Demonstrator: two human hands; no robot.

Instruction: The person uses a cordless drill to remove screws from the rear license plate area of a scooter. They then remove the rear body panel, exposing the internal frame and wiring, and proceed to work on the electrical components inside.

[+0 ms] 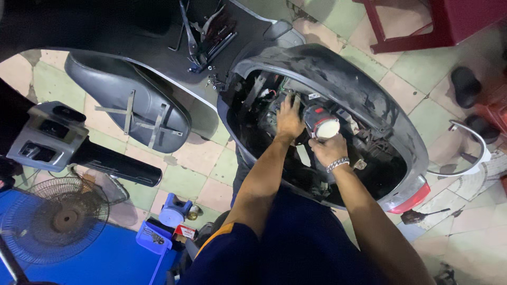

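Seen from my head camera, both of my bare hands work inside the opened body shell (338, 79) of a motor scooter, its dark curved rim arching over the cavity. My left hand (289, 119) reaches deep into the shell, fingers spread and pressed among the wiring and metal parts at the back; I cannot tell whether its grip closes on anything there. My right hand (328, 149), a metal bracelet (337, 164) at the wrist, lies just below a round white-faced part with a red band (324, 125), fingers curled together against its underside, touching it. That round part sits near the middle of the shell, just right of my left hand. A red tail lamp (410, 200) shows at the shell's lower right edge. Left of the shell, a black seat (132, 103) lies upturned, with a handlebar switch housing (45, 137) and black handle farther left. A wire fan guard (53, 216) lies on a blue surface well left of the shell. The tiled floor (200, 169) runs beneath everything.
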